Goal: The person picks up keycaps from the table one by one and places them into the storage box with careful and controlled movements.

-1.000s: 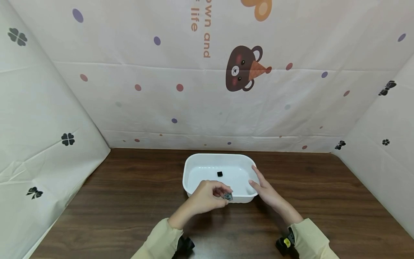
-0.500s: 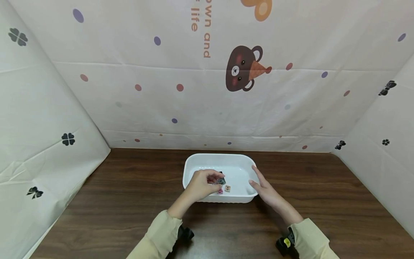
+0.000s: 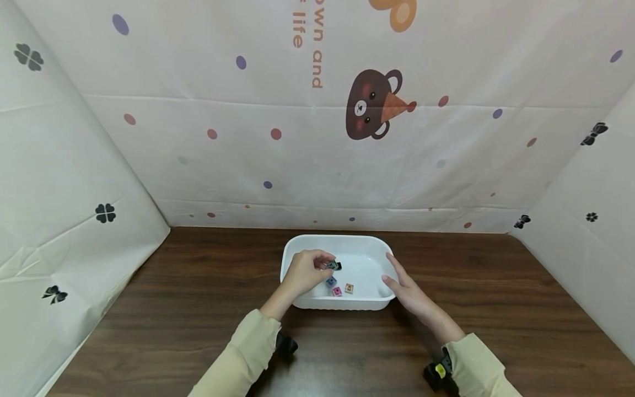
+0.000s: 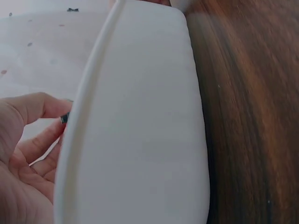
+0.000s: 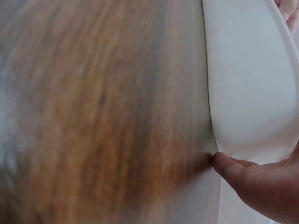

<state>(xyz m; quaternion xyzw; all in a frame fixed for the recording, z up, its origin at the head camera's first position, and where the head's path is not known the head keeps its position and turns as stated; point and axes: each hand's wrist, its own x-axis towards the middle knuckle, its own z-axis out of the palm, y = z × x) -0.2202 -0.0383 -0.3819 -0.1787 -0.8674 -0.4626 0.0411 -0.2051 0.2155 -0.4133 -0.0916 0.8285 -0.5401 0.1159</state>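
Observation:
In the head view my left hand reaches over the left part of a white plastic tray. Its thumb and fingertips pinch a small dark green square piece; the left wrist view shows part of this piece between thumb and finger, past the rim. Right beside it is a small black square piece, partly covered. Nearer the front of the tray lie a blue piece, a pink piece and an orange-beige piece. My right hand rests at the tray's right end, fingers extended.
The tray stands on a dark brown wooden table. Behind it rises a white printed cloth with dots and a bear, and similar cloth walls flank the table on both sides.
My left hand has moved from the front rim further back and left over the tray with the green piece. The blue, pink and orange-beige pieces have come into view. My right hand stays put.

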